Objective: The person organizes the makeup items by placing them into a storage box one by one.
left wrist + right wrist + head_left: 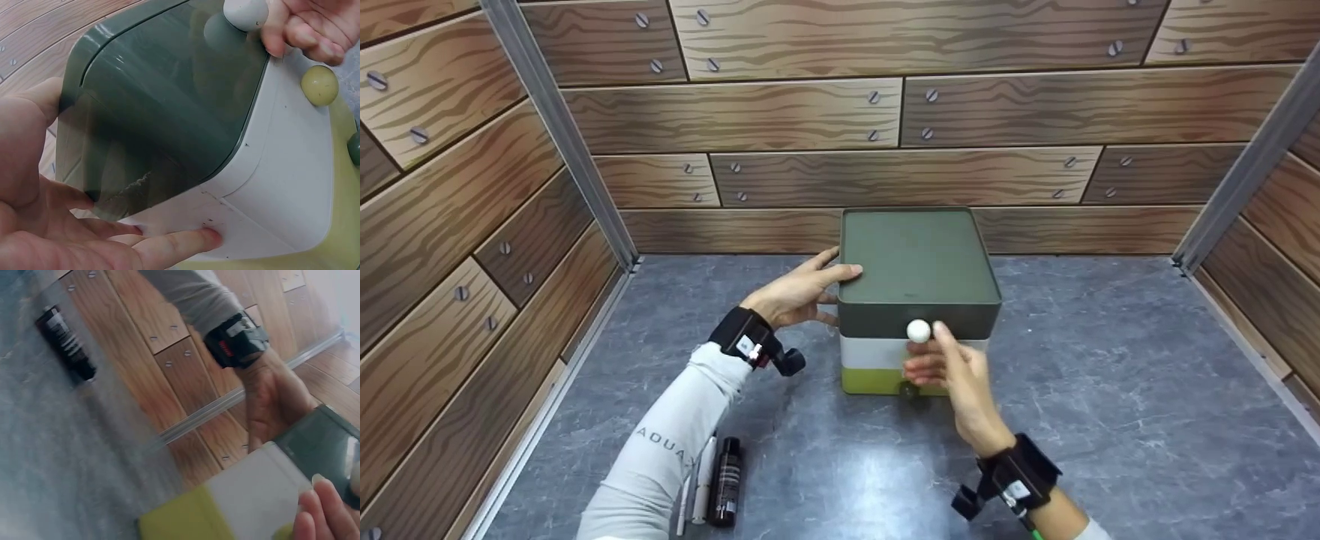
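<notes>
A small three-tier drawer box stands on the floor, dark green on top, white in the middle, yellow-green at the bottom. My left hand rests against its left side, with the thumb over the top edge and the other fingers spread flat on the side. At the front, my right hand is by the white knob of the top drawer. Its thumb tip is just right of the knob and its fingers are below, not closed round it. Lower on the front are a yellow knob and a dark green knob.
Beside my left forearm lie a black bottle with white print and two slim white sticks, partly covered by the sleeve. Wood-patterned walls with metal edge strips surround the grey marbled surface at the back and both sides.
</notes>
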A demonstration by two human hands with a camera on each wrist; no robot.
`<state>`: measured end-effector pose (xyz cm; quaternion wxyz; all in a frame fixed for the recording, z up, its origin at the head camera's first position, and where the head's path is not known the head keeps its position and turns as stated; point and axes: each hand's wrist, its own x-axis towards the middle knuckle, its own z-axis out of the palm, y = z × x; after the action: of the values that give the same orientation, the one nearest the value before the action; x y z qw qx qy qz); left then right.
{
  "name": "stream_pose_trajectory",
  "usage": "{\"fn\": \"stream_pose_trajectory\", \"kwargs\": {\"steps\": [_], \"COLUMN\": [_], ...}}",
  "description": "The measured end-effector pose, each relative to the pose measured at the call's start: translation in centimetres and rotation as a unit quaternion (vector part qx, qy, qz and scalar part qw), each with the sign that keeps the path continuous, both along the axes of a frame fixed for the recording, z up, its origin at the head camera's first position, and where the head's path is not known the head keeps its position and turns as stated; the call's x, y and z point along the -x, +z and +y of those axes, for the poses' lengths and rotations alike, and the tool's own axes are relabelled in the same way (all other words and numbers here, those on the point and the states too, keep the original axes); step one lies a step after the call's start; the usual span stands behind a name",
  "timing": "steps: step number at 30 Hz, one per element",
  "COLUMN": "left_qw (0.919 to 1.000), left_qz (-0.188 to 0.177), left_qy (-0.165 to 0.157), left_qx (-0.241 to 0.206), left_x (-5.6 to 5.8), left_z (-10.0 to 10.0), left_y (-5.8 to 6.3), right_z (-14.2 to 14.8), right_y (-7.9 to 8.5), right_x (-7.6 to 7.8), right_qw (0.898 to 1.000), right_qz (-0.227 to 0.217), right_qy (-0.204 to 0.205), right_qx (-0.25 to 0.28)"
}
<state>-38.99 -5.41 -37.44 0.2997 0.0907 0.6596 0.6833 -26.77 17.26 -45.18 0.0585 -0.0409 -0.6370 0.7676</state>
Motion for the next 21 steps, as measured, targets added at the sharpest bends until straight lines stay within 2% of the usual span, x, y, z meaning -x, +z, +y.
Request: {"fn": "stream_pose_trajectory", "kwargs": {"steps": [7, 15, 21], "left_qw": [1.0, 0.9999, 1.0], "left_qz": [0.003, 0.002, 0.004], "left_qy": [0.0, 0.009, 0.008], "left_qx": [0.001, 0.005, 0.004], "left_x": [0.1, 0.0, 0.0], "left_z": [-0.1, -0.1, 0.0], "left_y": [0.0, -0.1, -0.4], "right_z": [1.3, 0.9, 0.3], "right_y": [-2.2, -3.6, -3.8], "right_x": [-0.4, 0.1, 0.4], "right_qw": [0.998, 0.992, 0.991], "right_qz": [-0.055, -0.119, -0.128], "right_qy": [-0.026, 0.03, 0.029], "right_qx": [-0.007, -0.032, -0.018]}}
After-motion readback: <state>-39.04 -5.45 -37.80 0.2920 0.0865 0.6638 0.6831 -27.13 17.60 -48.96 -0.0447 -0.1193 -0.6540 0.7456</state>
